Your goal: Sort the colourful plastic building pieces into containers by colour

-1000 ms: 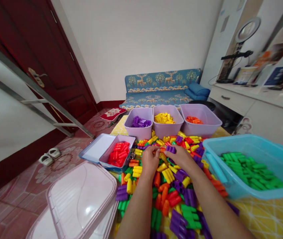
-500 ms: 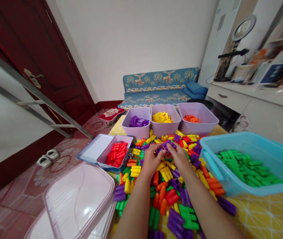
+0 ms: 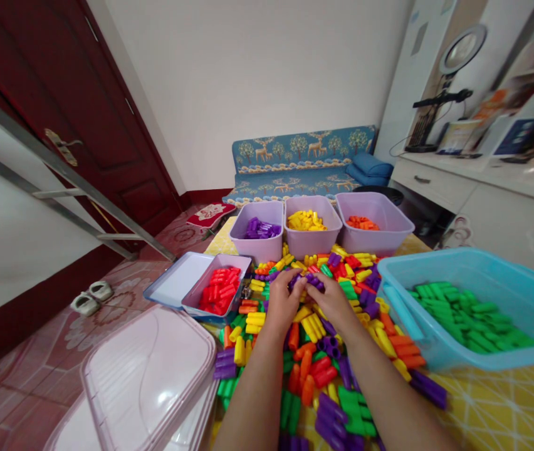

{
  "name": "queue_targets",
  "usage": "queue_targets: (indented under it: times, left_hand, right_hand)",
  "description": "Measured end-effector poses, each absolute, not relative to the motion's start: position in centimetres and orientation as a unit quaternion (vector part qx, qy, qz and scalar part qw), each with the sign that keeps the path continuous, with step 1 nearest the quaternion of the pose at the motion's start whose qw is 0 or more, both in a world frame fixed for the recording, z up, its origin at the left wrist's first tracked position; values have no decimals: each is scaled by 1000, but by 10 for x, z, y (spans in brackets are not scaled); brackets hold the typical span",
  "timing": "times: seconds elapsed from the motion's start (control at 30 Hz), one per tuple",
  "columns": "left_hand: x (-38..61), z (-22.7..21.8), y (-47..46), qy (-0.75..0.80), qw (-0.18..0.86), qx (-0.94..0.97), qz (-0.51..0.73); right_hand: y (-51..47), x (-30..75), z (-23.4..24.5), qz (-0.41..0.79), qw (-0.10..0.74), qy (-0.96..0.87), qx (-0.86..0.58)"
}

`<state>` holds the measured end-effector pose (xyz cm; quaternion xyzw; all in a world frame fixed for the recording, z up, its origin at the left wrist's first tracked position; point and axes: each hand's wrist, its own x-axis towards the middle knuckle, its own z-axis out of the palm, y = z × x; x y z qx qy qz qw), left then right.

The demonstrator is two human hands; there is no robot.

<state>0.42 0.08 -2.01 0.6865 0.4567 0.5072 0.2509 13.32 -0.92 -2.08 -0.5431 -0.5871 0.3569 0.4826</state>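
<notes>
My left hand [image 3: 285,299] and my right hand [image 3: 333,299] meet over the middle of a spread of bullet-shaped plastic blocks. Between their curled fingers is a small cluster of purple blocks [image 3: 311,280], partly hidden by the fingers. Both hands grip it, thumbs turned inward. Around and below them lie loose yellow blocks [image 3: 313,326], orange blocks [image 3: 306,369], green blocks [image 3: 290,410] and more purple blocks [image 3: 331,421], many joined side by side.
Lilac bins with purple [image 3: 236,241], yellow [image 3: 314,241] and orange blocks [image 3: 380,241] line the far table edge. A smaller box [image 3: 192,299] at left holds red blocks; a blue tub [image 3: 464,360] at right holds green ones. Clear lids [image 3: 154,376] lie front left. A ladder [image 3: 74,178] leans left.
My hands have drawn closer together around the purple blocks and sunk slightly, the right one shifting left. A green block behind the right hand now shows. The bins stay put.
</notes>
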Motion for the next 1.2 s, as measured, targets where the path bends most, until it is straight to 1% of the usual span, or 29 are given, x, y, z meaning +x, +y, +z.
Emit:
queue_targets:
  times: [0.3,0.6,0.87,1.0,1.1,1.2]
  left_hand:
    - [5,-22,1,462,243,688,504]
    - [5,-19,-1,458,231,705,491]
    - [5,-24,2,465,264,683,497]
    - [4,-22,2,490,247,671,498]
    - [3,-20,2,508,240,650,512]
    - [3,-20,2,519,247,631,521]
  right_hand:
    - [-8,134,-23,342,473,-596,-552]
    - [-2,134,-35,332,495,-581,-554]
    - [4,135,-48,409,529,-531,-520]
    - [2,134,-43,443,495,-542,-515]
    - [0,134,-37,424,487,-556,-524]
    - [-2,134,-31,368,502,-564,-543]
